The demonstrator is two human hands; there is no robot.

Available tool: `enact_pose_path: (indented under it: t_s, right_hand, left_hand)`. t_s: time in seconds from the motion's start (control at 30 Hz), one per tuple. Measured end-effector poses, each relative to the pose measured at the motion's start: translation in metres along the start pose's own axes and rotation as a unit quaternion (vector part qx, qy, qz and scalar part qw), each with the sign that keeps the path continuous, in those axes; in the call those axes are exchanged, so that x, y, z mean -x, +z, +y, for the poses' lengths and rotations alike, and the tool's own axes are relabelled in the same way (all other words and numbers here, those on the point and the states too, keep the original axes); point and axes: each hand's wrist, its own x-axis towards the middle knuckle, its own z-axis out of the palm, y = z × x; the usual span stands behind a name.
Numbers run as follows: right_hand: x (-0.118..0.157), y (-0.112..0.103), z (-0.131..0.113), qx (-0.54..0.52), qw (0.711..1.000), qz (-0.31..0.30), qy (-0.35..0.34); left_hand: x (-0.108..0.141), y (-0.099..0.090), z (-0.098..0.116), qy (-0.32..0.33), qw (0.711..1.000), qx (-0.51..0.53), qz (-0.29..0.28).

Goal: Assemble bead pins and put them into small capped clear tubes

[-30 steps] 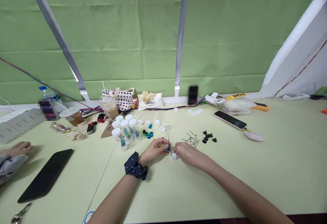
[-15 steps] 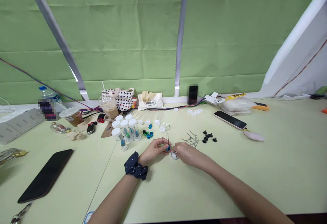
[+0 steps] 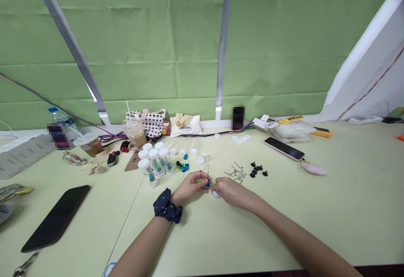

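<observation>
My left hand (image 3: pixel 196 181) is closed in a pinch around a small blue knob (image 3: pixel 207 183). A thin bent metal rod (image 3: pixel 207 170) stands up from the knob. Just to its right, my right hand (image 3: pixel 230 189) has its fingers pressed together at a small round white dish (image 3: pixel 215 193) on the table. Those fingertips cover part of the dish, and I cannot make out what they pinch. To the right of the hands lies a loose pile of thin bent metal rods (image 3: pixel 236 172). Several black knobs (image 3: pixel 259 168) are scattered beyond it.
Clear tubes with white caps (image 3: pixel 154 154) stand to the left, beside blue and green knobs (image 3: pixel 185 167). White caps (image 3: pixel 241 139) lie further back. Phones (image 3: pixel 57 218) lie on both sides. Drink cups (image 3: pixel 134 131), bags (image 3: pixel 185 125) and cables line the back edge.
Both hands stay almost in place, with only slight finger shifts around the blue knob and the dish. A greyish shape has come in at the far left edge.
</observation>
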Motion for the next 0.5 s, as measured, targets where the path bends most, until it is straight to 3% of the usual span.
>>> enact_pose_path:
  t_s: [0.5]
  right_hand:
    - [0.0038, -0.0031, 0.0037, 0.005, 1.0, -0.007, -0.009]
  left_hand:
    - [0.0002, -0.0005, 0.0003, -0.017, 1.0, -0.004, 0.007]
